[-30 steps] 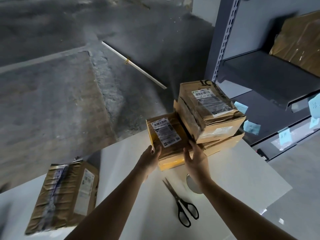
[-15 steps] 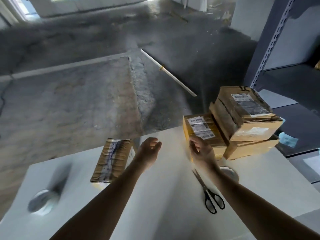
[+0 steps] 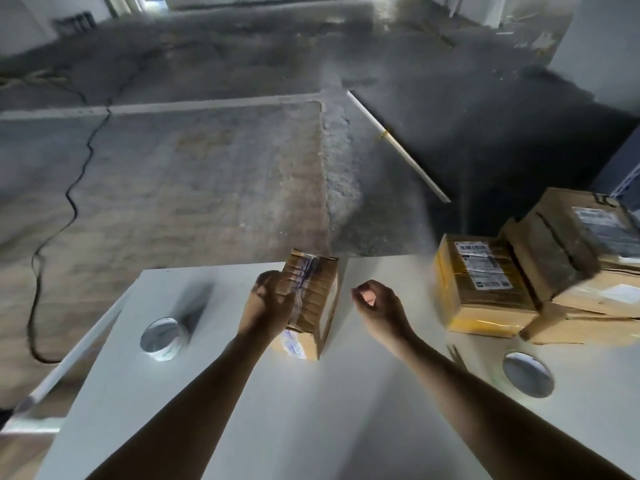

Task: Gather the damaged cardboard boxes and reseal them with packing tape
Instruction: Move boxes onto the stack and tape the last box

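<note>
left hand (image 3: 270, 303) is on the taped box (image 3: 313, 299), fingers wrapped on its left side. the box is tipped up on one edge at the middle of the table's (image 3: 242, 393) far edge. it is wrapped in crinkled clear tape and closed, contents hidden. motion blur here, so the exact finger hold is unclear. right hand (image 3: 377, 303) hangs just right of that box, fingers curled into a loose fist with nothing in it, not touching the box.

far right corner: yellow-taped box (image 3: 485, 289) with shipping labels on top, closed. it sits tight against a stack of two, a top box (image 3: 568, 244) with a dark split across its lid, skewed on a flatter bottom box (image 3: 581, 323). the stack runs out of frame on the right.

left tape roll (image 3: 164, 338) lies flat near the left edge, well apart from the held box. right tape roll (image 3: 528, 374) lies flat just on the near side of the stack. scissors (image 3: 454, 355) show only a tip beside the right forearm.

bare white tabletop lies between the two forearms and along the near side. beyond the far edge is concrete floor (image 3: 207, 185) with a white rod (image 3: 398, 147) and a black cable (image 3: 69, 202).
</note>
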{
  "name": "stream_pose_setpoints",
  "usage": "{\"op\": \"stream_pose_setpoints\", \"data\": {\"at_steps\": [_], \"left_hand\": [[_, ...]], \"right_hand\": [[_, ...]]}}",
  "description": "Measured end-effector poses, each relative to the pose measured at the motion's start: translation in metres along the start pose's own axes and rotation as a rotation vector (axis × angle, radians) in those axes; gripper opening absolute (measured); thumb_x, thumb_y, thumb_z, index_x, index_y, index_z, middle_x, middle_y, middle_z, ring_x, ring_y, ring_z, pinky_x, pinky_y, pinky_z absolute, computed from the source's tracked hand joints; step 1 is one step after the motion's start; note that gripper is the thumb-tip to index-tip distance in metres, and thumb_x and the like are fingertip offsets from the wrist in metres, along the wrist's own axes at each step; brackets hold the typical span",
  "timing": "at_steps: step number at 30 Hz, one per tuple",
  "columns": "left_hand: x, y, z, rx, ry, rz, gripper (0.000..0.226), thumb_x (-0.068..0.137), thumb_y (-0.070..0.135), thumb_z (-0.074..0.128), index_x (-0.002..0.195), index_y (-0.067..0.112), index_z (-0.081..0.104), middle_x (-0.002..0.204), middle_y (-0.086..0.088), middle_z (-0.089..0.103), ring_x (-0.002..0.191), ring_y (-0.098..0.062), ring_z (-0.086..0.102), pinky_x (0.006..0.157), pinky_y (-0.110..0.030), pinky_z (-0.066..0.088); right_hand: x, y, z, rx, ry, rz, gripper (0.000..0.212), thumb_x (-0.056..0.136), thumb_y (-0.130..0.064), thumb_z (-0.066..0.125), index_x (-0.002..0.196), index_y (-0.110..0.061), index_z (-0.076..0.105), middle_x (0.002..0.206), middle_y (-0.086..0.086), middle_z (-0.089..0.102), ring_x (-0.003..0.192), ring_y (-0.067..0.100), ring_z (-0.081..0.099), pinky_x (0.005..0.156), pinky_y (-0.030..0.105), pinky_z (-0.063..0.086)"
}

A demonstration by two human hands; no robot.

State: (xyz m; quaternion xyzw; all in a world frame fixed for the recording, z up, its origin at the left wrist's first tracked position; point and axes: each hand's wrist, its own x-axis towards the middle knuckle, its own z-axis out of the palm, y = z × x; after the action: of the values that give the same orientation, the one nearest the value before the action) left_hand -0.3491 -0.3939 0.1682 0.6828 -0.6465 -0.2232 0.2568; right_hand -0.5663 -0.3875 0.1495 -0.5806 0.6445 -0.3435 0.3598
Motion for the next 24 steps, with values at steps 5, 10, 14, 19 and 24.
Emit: {"op": "stream_pose_setpoints", "data": {"at_steps": [5,10,14,19,24], "left_hand": [[0.005,-0.029,0.000,-0.094,-0.118,-0.173,0.057,0.099,0.037,0.051,0.151,0.019,0.033,0.151,-0.012,0.043,0.134,-0.031,0.046,0.109,-0.044,0.042],[0.013,-0.042,0.004,-0.155,-0.283,-0.214,0.069,0.096,0.041,0.057,0.154,0.023,0.024,0.146,-0.010,0.050,0.124,-0.032,0.056,0.095,-0.041,0.053],[0.011,-0.036,0.016,-0.156,-0.300,-0.106,0.055,0.095,0.045,0.057,0.141,0.024,0.035,0.128,-0.008,0.062,0.102,-0.024,0.064,0.073,-0.029,0.056],[0.015,-0.034,0.028,-0.119,-0.321,-0.068,0.061,0.087,0.030,0.067,0.138,0.021,0.034,0.127,-0.006,0.059,0.105,-0.023,0.061,0.066,-0.021,0.048],[0.014,-0.031,0.032,-0.086,-0.339,-0.077,0.075,0.077,0.048,0.071,0.135,0.021,0.033,0.125,-0.003,0.061,0.107,-0.023,0.062,0.080,-0.036,0.059]], "right_hand": [[0.002,-0.017,0.037,-0.043,-0.142,0.128,0.040,0.095,-0.042,0.062,0.118,-0.010,0.054,0.102,0.000,0.063,0.096,0.017,0.063,0.075,0.021,0.043],[0.010,-0.035,0.059,-0.002,-0.228,0.258,0.059,0.091,-0.053,0.063,0.132,-0.017,0.038,0.116,0.000,0.060,0.099,0.017,0.061,0.063,0.017,0.047],[0.011,-0.038,0.069,0.052,-0.187,0.291,0.089,0.080,-0.059,0.072,0.143,-0.019,0.023,0.134,0.006,0.055,0.112,0.025,0.062,0.088,0.038,0.057],[0.005,-0.043,0.077,-0.107,-0.139,0.279,0.100,0.070,-0.059,0.071,0.146,-0.028,0.013,0.129,0.004,0.053,0.108,0.029,0.063,0.087,0.045,0.057],[0.004,-0.043,0.065,-0.110,-0.092,0.338,0.072,0.081,-0.041,0.067,0.138,-0.020,0.027,0.109,0.005,0.067,0.083,0.022,0.069,0.074,0.037,0.061]]}}
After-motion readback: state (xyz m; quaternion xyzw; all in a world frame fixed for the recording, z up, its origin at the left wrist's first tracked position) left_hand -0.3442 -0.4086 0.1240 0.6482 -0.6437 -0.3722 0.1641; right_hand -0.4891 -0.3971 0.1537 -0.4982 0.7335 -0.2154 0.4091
